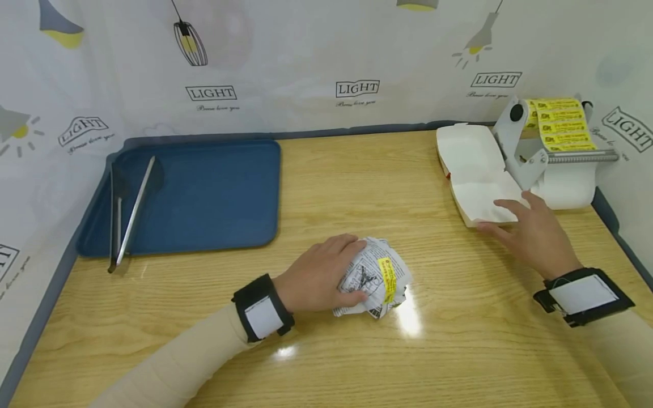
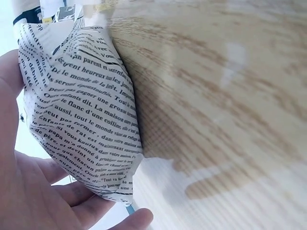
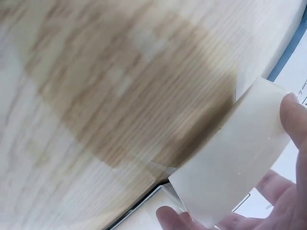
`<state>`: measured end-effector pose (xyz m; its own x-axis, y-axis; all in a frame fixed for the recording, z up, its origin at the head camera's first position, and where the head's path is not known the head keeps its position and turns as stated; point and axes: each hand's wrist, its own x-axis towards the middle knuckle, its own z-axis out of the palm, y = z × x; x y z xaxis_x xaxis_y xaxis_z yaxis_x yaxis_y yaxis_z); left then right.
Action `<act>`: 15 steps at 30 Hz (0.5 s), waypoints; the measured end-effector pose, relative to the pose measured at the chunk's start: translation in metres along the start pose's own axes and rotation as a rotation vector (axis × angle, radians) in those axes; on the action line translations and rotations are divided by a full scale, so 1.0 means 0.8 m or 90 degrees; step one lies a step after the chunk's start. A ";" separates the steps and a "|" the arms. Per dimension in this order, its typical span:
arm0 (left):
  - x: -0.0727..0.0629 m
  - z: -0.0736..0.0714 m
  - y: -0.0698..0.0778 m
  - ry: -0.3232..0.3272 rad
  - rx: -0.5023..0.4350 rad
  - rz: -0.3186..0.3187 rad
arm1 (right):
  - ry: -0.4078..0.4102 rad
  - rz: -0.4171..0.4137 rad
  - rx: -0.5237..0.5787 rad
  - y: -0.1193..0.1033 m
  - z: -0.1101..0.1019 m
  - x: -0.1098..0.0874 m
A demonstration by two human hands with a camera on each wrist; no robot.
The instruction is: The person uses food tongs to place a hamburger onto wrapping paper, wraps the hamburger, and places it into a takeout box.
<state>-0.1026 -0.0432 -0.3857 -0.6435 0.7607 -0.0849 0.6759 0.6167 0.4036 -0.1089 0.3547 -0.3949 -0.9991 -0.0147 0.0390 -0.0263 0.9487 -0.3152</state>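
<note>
A round bundle wrapped in newsprint-patterned paper [image 1: 364, 277], with a yellow sticker [image 1: 388, 280] on top, rests on the wooden table. My left hand [image 1: 318, 277] grips its left side, fingers over the top and thumb at the near edge. Printed text on the paper [image 2: 91, 120] fills much of the left wrist view. What the wrapping contains is hidden. At the right, my right hand [image 1: 541, 241] holds the near end of an open white hinged food box [image 1: 476, 164]. In the right wrist view the box's pale side wall [image 3: 235, 153] lies between thumb and fingers.
A label dispenser [image 1: 520, 158] with a roll of yellow stickers [image 1: 563, 124] stands behind the box at the back right. On the left lies a blue tray [image 1: 219, 192], metal tongs [image 1: 135, 209] across its left side. A printed curtain [image 1: 306, 56] hangs behind the table.
</note>
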 end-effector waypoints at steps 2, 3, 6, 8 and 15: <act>0.000 0.001 0.000 0.000 0.000 -0.002 | 0.006 -0.010 -0.011 0.002 0.002 -0.001; 0.000 0.001 0.000 0.001 0.000 -0.002 | 0.006 -0.011 -0.012 0.001 0.004 -0.002; 0.001 0.002 -0.001 -0.001 0.000 -0.003 | 0.013 -0.022 -0.016 -0.001 0.008 -0.005; 0.002 0.003 -0.001 -0.002 0.001 -0.004 | 0.021 -0.038 -0.018 -0.003 0.010 -0.008; 0.001 0.001 0.000 -0.013 0.004 -0.016 | 0.000 -0.068 -0.006 -0.028 0.019 -0.031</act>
<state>-0.1033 -0.0426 -0.3865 -0.6531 0.7487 -0.1140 0.6618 0.6374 0.3947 -0.0840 0.3287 -0.4033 -0.9907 -0.1161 0.0715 -0.1323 0.9445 -0.3006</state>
